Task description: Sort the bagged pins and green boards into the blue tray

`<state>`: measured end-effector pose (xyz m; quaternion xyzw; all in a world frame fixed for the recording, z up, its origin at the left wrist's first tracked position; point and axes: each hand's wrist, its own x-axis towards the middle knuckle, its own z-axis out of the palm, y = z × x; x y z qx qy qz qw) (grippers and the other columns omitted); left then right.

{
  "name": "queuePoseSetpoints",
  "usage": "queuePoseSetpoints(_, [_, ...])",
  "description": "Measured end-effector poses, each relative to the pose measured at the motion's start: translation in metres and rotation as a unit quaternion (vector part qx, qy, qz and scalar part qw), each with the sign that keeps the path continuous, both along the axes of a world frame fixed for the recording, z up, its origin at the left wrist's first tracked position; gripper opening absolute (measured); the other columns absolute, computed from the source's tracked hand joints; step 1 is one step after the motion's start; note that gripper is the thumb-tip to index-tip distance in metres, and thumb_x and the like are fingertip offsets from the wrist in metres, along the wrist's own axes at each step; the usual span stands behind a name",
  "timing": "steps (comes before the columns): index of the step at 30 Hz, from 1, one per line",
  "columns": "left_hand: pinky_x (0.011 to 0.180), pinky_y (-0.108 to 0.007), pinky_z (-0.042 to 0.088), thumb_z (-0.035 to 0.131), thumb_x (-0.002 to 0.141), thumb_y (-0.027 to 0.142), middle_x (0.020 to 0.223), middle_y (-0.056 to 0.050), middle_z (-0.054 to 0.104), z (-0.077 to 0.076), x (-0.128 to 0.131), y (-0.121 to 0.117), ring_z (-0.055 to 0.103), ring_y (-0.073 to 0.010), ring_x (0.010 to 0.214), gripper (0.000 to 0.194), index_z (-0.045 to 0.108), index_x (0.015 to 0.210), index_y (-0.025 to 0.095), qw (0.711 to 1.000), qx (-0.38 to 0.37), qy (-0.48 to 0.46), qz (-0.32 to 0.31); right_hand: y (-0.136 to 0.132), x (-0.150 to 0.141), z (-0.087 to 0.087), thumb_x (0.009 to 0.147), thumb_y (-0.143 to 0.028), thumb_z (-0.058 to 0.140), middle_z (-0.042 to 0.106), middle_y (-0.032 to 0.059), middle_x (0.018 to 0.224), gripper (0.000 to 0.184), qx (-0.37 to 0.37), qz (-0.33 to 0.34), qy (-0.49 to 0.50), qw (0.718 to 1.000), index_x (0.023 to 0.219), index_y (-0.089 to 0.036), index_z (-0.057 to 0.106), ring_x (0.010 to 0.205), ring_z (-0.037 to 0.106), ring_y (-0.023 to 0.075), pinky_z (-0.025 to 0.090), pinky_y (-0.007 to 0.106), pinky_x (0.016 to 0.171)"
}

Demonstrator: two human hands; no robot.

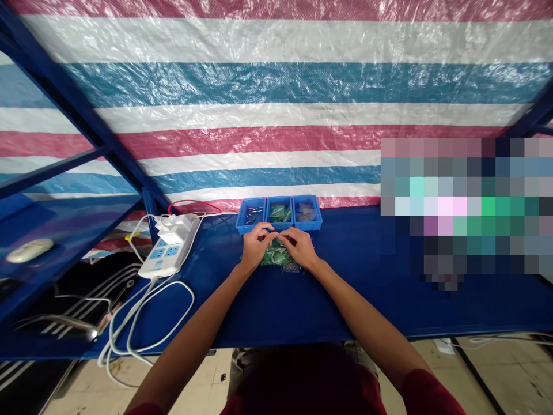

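My left hand and my right hand meet fingertip to fingertip over the blue table. Each has its thumb and forefinger pinched together; whatever lies between them is too small to make out. Right under the hands lies a pile of small green pieces, partly covered by the fingers. Some clear or greyish bits lie at the pile's near edge. Just behind the hands, three joined blue bins hold thin metal pieces, green pieces and greyish translucent pieces, from left to right.
A white power strip with plugged-in chargers stands to the left, its white cables looping over the table edge. A striped plastic sheet hangs behind. Farther left is a white mouse. A pixelated patch hides the right side.
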<state>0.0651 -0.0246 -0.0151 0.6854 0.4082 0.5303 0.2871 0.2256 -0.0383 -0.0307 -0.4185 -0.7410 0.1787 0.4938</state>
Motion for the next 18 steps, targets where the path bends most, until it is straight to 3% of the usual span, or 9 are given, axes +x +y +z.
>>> queuePoseSetpoints(5, [0.043, -0.018, 0.035, 0.067, 0.079, 0.040, 0.048, 0.007, 0.053, -0.0014, 0.0005, -0.0004, 0.043, -0.0063, 0.040, 0.024, 0.062, 0.085, 0.017, 1.000, -0.013, -0.022, -0.005, -0.0004, -0.0003, 0.0012, 0.093, -0.046, 0.046, 0.062, 0.0034, 0.072, 0.035, -0.001, 0.010, 0.002, 1.000, 0.083, -0.020, 0.068, 0.064, 0.054, 0.0149, 0.042, 0.027, 0.064])
queuePoseSetpoints(10, [0.048, -0.020, 0.044, 0.061, 0.083, 0.040, 0.059, 0.002, 0.061, -0.0007, -0.0002, -0.0009, 0.052, -0.0085, 0.046, 0.026, 0.065, 0.090, 0.016, 0.999, -0.014, -0.032, -0.017, 0.0005, 0.0006, 0.0018, 0.095, -0.045, 0.042, 0.064, 0.0039, 0.073, 0.039, -0.003, -0.007, 0.025, 1.000, 0.078, -0.019, 0.065, 0.065, 0.055, 0.0150, 0.043, 0.026, 0.065])
queuePoseSetpoints(14, [0.055, -0.023, 0.050, 0.061, 0.083, 0.042, 0.076, -0.005, 0.069, 0.0004, -0.0016, 0.0009, 0.062, -0.0139, 0.061, 0.027, 0.068, 0.086, 0.016, 1.000, 0.008, 0.000, -0.012, 0.0018, 0.0024, 0.0018, 0.095, -0.049, 0.041, 0.064, 0.0037, 0.070, 0.042, -0.018, -0.037, 0.037, 0.998, 0.075, -0.019, 0.064, 0.063, 0.056, 0.0154, 0.043, 0.027, 0.064])
queuePoseSetpoints(18, [0.063, -0.025, 0.051, 0.061, 0.084, 0.041, 0.076, -0.004, 0.071, 0.0005, -0.0009, 0.0007, 0.063, -0.0148, 0.064, 0.026, 0.069, 0.077, 0.017, 0.997, 0.053, 0.054, 0.019, 0.0015, 0.0017, 0.0011, 0.093, -0.050, 0.043, 0.066, 0.0045, 0.070, 0.043, -0.012, -0.063, 0.043, 0.997, 0.075, -0.019, 0.066, 0.062, 0.056, 0.0160, 0.043, 0.027, 0.063])
